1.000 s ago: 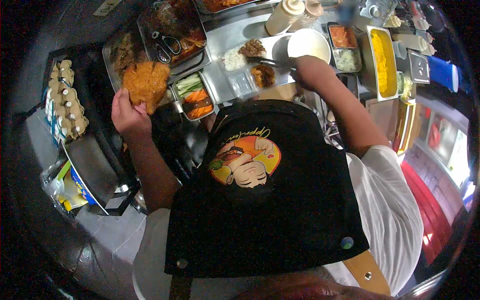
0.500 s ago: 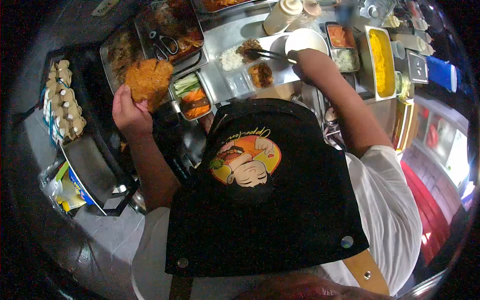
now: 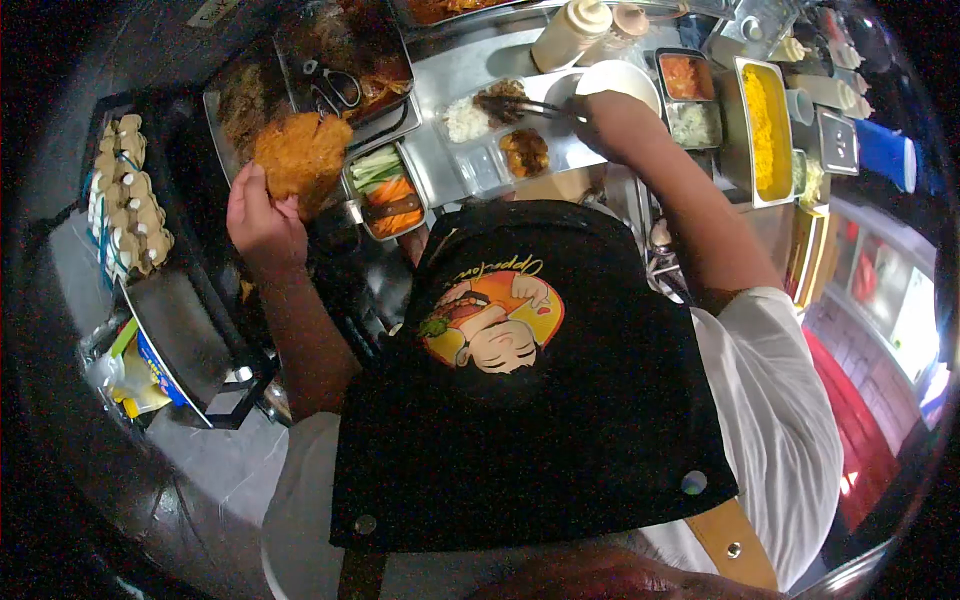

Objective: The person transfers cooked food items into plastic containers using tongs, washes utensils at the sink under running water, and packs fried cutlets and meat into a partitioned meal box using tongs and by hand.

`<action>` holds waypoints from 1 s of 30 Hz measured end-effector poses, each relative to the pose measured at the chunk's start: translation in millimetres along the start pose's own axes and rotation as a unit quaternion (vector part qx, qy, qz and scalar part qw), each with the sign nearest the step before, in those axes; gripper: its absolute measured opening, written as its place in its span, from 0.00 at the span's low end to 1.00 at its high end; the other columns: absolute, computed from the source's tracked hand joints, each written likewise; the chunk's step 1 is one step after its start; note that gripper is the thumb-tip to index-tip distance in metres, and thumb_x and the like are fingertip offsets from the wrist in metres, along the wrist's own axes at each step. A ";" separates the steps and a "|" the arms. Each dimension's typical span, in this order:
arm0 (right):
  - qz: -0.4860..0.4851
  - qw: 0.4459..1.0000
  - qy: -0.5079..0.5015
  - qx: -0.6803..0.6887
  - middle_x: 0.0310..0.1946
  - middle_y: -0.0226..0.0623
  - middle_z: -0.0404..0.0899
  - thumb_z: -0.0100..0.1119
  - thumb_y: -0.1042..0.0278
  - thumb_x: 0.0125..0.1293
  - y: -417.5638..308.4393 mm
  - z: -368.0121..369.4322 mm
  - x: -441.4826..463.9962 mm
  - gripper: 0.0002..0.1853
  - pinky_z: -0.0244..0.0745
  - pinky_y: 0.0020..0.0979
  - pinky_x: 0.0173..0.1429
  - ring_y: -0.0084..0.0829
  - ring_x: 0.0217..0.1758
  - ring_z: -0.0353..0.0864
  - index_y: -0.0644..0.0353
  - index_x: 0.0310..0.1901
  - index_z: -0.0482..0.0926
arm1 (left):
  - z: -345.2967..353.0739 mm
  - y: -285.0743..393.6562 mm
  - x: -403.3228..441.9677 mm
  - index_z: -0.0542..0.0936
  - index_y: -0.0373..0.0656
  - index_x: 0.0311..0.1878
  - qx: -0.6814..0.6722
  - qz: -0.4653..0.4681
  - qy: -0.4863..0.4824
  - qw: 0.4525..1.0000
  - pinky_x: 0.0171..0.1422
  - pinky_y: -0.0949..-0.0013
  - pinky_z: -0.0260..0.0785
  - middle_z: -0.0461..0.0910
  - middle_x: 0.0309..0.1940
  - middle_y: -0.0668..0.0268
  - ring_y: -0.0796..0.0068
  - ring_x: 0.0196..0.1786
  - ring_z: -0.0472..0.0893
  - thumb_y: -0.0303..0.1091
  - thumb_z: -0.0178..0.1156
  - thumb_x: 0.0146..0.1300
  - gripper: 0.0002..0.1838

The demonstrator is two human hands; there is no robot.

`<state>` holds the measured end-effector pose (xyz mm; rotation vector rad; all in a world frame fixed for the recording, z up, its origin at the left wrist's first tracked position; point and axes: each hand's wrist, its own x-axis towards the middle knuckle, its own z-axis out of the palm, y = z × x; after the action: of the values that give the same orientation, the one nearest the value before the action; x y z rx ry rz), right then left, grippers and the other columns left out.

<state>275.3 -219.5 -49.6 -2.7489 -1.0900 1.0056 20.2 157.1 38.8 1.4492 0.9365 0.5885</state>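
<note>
My left hand (image 3: 268,222) is closed on the lower left edge of a large breaded cutlet (image 3: 300,160), held up in front of the metal food trays. My right hand (image 3: 620,125) grips slim dark tongs (image 3: 545,108), their tips in brown minced meat (image 3: 498,100) beside white rice (image 3: 468,122). The rice and meat lie in a clear compartment tray (image 3: 478,165) on the steel counter. Another compartment has brown, sauced pieces (image 3: 524,152). A white bowl (image 3: 632,80) stands just beyond my right hand and is partly hidden by it.
Scissors (image 3: 332,88) rest on a metal tray at the back left. Cucumber and carrot strips fill a small pan (image 3: 385,190). To the right are a pan of yellow shreds (image 3: 765,135), a red-topped tub (image 3: 685,75) and squeeze bottles (image 3: 572,35). Egg cartons (image 3: 130,200) stand far left.
The view has shifted slightly. My right hand and the tongs have turned a little over the meat. The cutlet stays in my left hand, almost unmoved.
</note>
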 end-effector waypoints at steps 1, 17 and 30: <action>-0.006 1.000 -0.001 -0.003 0.47 0.52 0.89 0.62 0.63 0.69 -1.7 -4.3 -3.5 0.19 0.83 0.53 0.60 0.54 0.52 0.88 0.50 0.60 0.86 | 0.3 0.1 -0.3 0.76 0.32 0.64 0.012 0.004 0.007 1.000 0.57 0.62 0.81 0.85 0.55 0.57 0.62 0.54 0.87 0.35 0.57 0.79 0.19; 0.030 0.999 -0.005 -0.039 0.48 0.51 0.89 0.59 0.66 0.68 3.5 -29.8 -27.9 0.19 0.84 0.53 0.58 0.54 0.52 0.89 0.49 0.58 0.86 | -20.3 -15.1 11.1 0.77 0.31 0.65 0.392 0.346 -0.021 0.852 0.54 0.65 0.82 0.82 0.58 0.53 0.62 0.54 0.87 0.27 0.61 0.75 0.19; 0.045 0.998 -0.015 -0.037 0.50 0.47 0.89 0.60 0.64 0.68 0.2 -37.6 -36.8 0.19 0.84 0.51 0.58 0.51 0.54 0.89 0.46 0.60 0.86 | -29.8 -20.4 11.8 0.77 0.34 0.66 0.456 0.420 -0.050 0.783 0.54 0.63 0.83 0.81 0.60 0.48 0.60 0.54 0.87 0.17 0.59 0.69 0.22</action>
<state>276.7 -234.6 0.8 -2.8737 -1.0365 1.0421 -1.9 182.0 20.3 2.8127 0.4106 0.7085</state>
